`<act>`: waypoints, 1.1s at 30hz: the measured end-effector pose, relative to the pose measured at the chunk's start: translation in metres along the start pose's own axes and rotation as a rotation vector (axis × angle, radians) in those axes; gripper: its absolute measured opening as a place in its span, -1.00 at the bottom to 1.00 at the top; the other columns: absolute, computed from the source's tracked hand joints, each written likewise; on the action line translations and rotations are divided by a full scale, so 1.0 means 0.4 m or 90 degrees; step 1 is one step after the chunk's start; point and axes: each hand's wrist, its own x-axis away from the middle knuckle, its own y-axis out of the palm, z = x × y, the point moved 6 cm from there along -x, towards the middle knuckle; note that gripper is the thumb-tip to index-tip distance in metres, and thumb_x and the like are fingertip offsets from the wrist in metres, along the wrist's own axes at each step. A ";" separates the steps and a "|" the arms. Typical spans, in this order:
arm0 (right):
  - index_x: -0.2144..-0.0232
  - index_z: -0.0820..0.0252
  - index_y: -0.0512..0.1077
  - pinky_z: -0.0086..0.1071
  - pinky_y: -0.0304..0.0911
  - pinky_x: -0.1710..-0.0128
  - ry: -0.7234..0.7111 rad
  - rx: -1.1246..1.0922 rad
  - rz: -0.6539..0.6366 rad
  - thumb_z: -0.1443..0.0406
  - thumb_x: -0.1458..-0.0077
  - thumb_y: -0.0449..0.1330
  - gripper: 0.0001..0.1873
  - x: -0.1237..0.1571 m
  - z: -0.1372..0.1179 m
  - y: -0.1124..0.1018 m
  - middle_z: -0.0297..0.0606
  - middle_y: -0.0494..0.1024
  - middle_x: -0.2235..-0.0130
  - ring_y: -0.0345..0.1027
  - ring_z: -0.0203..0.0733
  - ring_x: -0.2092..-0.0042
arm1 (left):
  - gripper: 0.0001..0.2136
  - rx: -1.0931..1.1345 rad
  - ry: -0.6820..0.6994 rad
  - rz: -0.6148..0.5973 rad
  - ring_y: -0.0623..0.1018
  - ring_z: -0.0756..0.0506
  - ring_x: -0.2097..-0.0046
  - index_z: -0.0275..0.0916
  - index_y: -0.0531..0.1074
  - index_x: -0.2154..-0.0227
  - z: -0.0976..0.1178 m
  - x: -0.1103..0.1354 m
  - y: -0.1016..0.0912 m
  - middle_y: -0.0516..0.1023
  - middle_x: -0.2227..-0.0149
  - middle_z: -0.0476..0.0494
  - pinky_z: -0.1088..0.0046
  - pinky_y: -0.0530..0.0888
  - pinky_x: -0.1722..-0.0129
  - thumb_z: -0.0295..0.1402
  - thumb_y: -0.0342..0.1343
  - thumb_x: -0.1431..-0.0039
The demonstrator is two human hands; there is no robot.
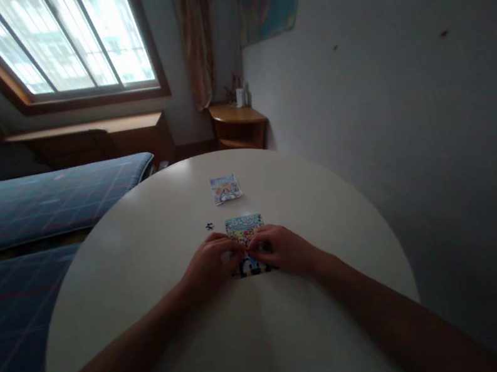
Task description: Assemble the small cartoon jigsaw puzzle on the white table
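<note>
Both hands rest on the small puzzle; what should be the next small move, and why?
Probably the left hand reaches for the loose piece: it lies apart, just left of the puzzle, nearest that hand.

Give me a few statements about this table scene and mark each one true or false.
1. The left hand and the right hand both touch the colourful puzzle. True.
2. The table is square and dark. False: it is round and white.
3. A small picture card lies beyond the puzzle, apart from it. True.
4. A dark loose piece lies to the right of the puzzle. False: it lies to its left, near the left hand.
5. The bed beside the table has a plain red cover. False: the cover is blue and checked.
</note>
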 end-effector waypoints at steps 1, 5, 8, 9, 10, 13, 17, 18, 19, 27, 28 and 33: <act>0.29 0.16 0.58 -0.40 0.28 0.14 -0.002 0.001 0.000 0.34 -0.14 0.27 -0.92 0.000 -0.001 0.000 -0.26 0.59 0.27 0.45 -0.25 0.21 | -0.85 -0.007 0.008 -0.001 0.53 -0.13 0.09 -0.12 0.60 0.24 0.001 0.000 0.000 0.58 0.23 -0.12 0.27 0.50 0.03 -0.45 0.20 -0.16; 0.26 0.14 0.59 -0.38 0.28 0.11 -0.014 0.020 0.004 0.35 -0.13 0.28 -0.89 0.000 -0.005 -0.004 -0.25 0.60 0.27 0.45 -0.23 0.19 | -0.86 -0.024 0.019 -0.004 0.52 -0.15 0.08 -0.14 0.60 0.26 0.005 -0.002 -0.004 0.59 0.25 -0.12 0.28 0.50 0.04 -0.46 0.23 -0.12; 0.25 0.13 0.59 -0.36 0.29 0.08 -0.036 0.040 -0.004 0.33 -0.14 0.28 -0.89 0.000 -0.008 -0.006 -0.24 0.61 0.25 0.45 -0.21 0.17 | -0.87 -0.042 0.029 -0.004 0.51 -0.16 0.08 -0.15 0.60 0.27 0.008 -0.002 -0.007 0.60 0.24 -0.11 0.28 0.49 0.04 -0.45 0.22 -0.13; 0.25 0.11 0.59 -0.34 0.28 0.07 -0.047 0.047 -0.008 0.33 -0.14 0.28 -0.89 0.000 -0.009 -0.006 -0.24 0.62 0.25 0.45 -0.21 0.17 | -0.88 -0.049 0.036 -0.006 0.50 -0.16 0.08 -0.14 0.59 0.27 0.009 -0.002 -0.007 0.60 0.25 -0.11 0.27 0.48 0.04 -0.44 0.22 -0.14; 0.25 0.10 0.60 -0.33 0.28 0.05 -0.058 0.054 -0.012 0.32 -0.15 0.28 -0.89 0.001 -0.009 -0.007 -0.24 0.62 0.24 0.45 -0.20 0.16 | -0.90 -0.056 0.044 -0.011 0.49 -0.16 0.08 -0.14 0.58 0.28 0.010 -0.002 -0.006 0.60 0.26 -0.10 0.26 0.48 0.03 -0.44 0.22 -0.14; 0.27 0.07 0.62 -0.30 0.28 0.04 -0.079 0.065 -0.017 0.30 -0.16 0.28 -0.89 0.004 -0.006 -0.008 -0.25 0.64 0.22 0.45 -0.20 0.16 | -0.93 -0.071 0.056 -0.025 0.47 -0.17 0.08 -0.14 0.57 0.29 0.011 -0.001 -0.003 0.60 0.28 -0.08 0.23 0.45 0.01 -0.40 0.22 -0.17; 0.26 0.05 0.63 -0.29 0.29 0.04 -0.084 0.066 -0.029 0.27 -0.16 0.29 -0.88 0.007 -0.002 -0.006 -0.23 0.63 0.20 0.45 -0.19 0.14 | -0.94 -0.090 0.057 -0.025 0.46 -0.18 0.07 -0.14 0.57 0.29 0.016 0.000 -0.003 0.59 0.26 -0.09 0.22 0.44 0.00 -0.37 0.21 -0.18; 0.26 0.05 0.64 -0.29 0.29 0.04 -0.087 0.071 -0.033 0.27 -0.16 0.29 -0.88 0.008 -0.003 -0.006 -0.22 0.63 0.19 0.45 -0.19 0.14 | -0.94 -0.093 0.056 -0.026 0.45 -0.18 0.06 -0.15 0.57 0.30 0.018 0.001 -0.003 0.59 0.26 -0.09 0.22 0.44 0.00 -0.38 0.22 -0.18; 0.26 0.05 0.64 -0.29 0.29 0.04 -0.092 0.077 -0.035 0.27 -0.16 0.29 -0.88 0.008 -0.005 -0.006 -0.22 0.63 0.19 0.45 -0.19 0.15 | -0.94 -0.096 0.055 -0.027 0.45 -0.19 0.05 -0.15 0.56 0.30 0.020 0.001 -0.003 0.59 0.25 -0.10 0.22 0.43 -0.01 -0.39 0.22 -0.17; 0.23 0.02 0.63 -0.26 0.24 0.02 -0.116 0.150 -0.060 0.28 -0.14 0.30 -0.87 0.013 -0.019 -0.005 -0.23 0.61 0.18 0.44 -0.17 0.12 | -0.94 -0.121 0.066 -0.042 0.44 -0.18 0.04 -0.16 0.56 0.28 0.011 0.001 0.002 0.56 0.22 -0.11 0.25 0.43 -0.02 -0.35 0.23 -0.18; 0.22 0.00 0.63 -0.26 0.23 0.02 -0.120 0.166 -0.063 0.29 -0.14 0.30 -0.86 0.014 -0.020 -0.005 -0.24 0.61 0.17 0.44 -0.17 0.11 | -0.95 -0.133 0.074 -0.042 0.44 -0.18 0.04 -0.15 0.56 0.29 0.014 0.001 0.001 0.56 0.22 -0.11 0.25 0.43 -0.01 -0.35 0.22 -0.19; 0.14 -0.01 0.58 -0.23 0.21 0.03 -0.165 0.261 -0.086 0.26 -0.20 0.25 -0.81 0.018 -0.035 -0.001 -0.22 0.59 0.11 0.41 -0.11 0.05 | -0.91 -0.208 0.150 -0.068 0.45 -0.19 -0.01 -0.13 0.56 0.28 0.046 0.002 -0.003 0.56 0.22 -0.13 0.20 0.42 -0.05 -0.35 0.15 -0.26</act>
